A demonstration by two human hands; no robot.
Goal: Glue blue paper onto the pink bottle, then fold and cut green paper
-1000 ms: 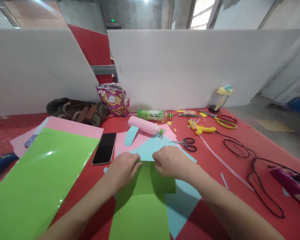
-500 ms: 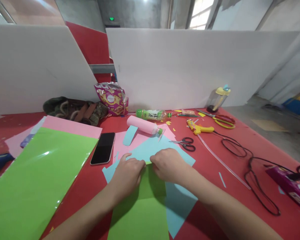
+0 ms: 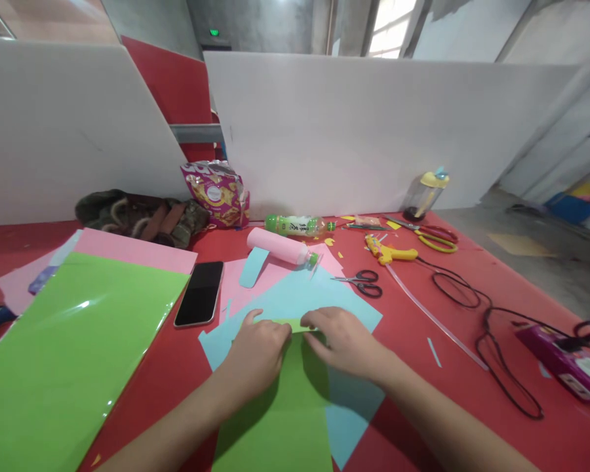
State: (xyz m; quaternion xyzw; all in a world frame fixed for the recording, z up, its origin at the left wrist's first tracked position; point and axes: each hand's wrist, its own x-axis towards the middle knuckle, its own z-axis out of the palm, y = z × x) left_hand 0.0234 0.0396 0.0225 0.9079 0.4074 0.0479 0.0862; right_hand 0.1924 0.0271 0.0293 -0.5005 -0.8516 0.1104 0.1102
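Observation:
A sheet of green paper (image 3: 275,426) lies in front of me, with a narrow strip turned up along its far edge. My left hand (image 3: 261,344) is closed on that edge, thumb and fingers pinching the paper. Just right of it, my right hand (image 3: 341,341) has the strip between its thumb and fingers, which are slightly parted. Under the green paper is a light blue sheet (image 3: 354,419). Beyond my hands, a bottle wrapped in pink paper (image 3: 278,246) lies on its side, with a blue paper piece (image 3: 254,267) against it.
Small scissors (image 3: 361,283) lie right of the pink bottle. A yellow glue gun (image 3: 391,252) trails a cord to a purple power strip (image 3: 560,360). At left are a phone (image 3: 199,294) and a pack of green sheets (image 3: 78,341). A green-labelled bottle (image 3: 299,225) lies behind.
My right hand's fingers have loosened from a tight pinch and shifted slightly right. The turned-up strip at the green paper's far edge now shows more. My left hand stays on the edge.

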